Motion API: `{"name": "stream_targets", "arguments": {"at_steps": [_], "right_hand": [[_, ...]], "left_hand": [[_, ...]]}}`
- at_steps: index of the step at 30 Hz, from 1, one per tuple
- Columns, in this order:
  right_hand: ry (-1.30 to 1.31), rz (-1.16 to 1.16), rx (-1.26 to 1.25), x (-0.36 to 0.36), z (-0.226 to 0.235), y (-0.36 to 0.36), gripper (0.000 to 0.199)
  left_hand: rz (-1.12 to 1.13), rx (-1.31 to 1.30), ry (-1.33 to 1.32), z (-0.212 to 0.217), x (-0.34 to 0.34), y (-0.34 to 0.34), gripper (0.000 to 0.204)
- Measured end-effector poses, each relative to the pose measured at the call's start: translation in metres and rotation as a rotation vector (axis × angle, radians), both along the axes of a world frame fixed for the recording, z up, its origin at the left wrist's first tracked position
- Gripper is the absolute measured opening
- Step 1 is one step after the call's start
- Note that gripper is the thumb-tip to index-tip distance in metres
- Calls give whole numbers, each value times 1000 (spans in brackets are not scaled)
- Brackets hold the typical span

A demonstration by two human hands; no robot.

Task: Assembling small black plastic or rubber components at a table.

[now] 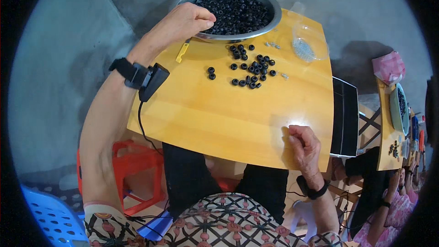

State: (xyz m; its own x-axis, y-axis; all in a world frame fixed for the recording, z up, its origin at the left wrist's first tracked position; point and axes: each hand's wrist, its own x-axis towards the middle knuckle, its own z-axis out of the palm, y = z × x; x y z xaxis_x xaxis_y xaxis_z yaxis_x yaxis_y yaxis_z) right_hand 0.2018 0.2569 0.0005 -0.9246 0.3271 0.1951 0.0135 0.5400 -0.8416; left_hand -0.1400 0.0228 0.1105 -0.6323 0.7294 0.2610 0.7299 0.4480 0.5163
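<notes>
At the far left a blue perforated plastic stool (pixel 52 219) and a red plastic stool (pixel 137 174) stand on the grey floor beside the square yellow wooden worktop (pixel 219 119). The left hand (pixel 183 23), with a black strap-on device (pixel 144 78) at its wrist, reaches over the near rim of the round steel bowl (pixel 274 11); its fingers (pixel 206 18) are pressed together at the tips over the small black rubber rings (pixel 235 11) heaped inside, though whether they pinch one I cannot tell. To do this well, I judge the fingertips should close on a single ring from the heap's edge and lift straight up, so that none spill over the rim. A yellow-handled small tool (pixel 183 51) lies just beside the bowl. One bowl holds far too many rings to count; roughly thirty loose rings (pixel 251 66) lie scattered on the worktop near it, with a few tiny metal bits among them. Further right lies one clear plastic bag of small silvery parts (pixel 307 48). The right hand (pixel 304 144) rests at the near edge, fingers curled loosely inward, apparently empty.
</notes>
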Motion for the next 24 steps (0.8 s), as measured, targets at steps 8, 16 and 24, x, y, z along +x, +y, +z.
{"name": "stream_targets", "arguments": {"at_steps": [8,16,24], "right_hand": [[-9,-55,33,-7,16,-3,16],[7,-4,114,-12,19,-3,14],[-44,-4,80,-12,22,2,20]], "left_hand": [[138,-252,-186,11,-22,36,42],[3,-372,137,-35,-91,64,38],[-8,-629,174,-69,-102,107,62]]}}
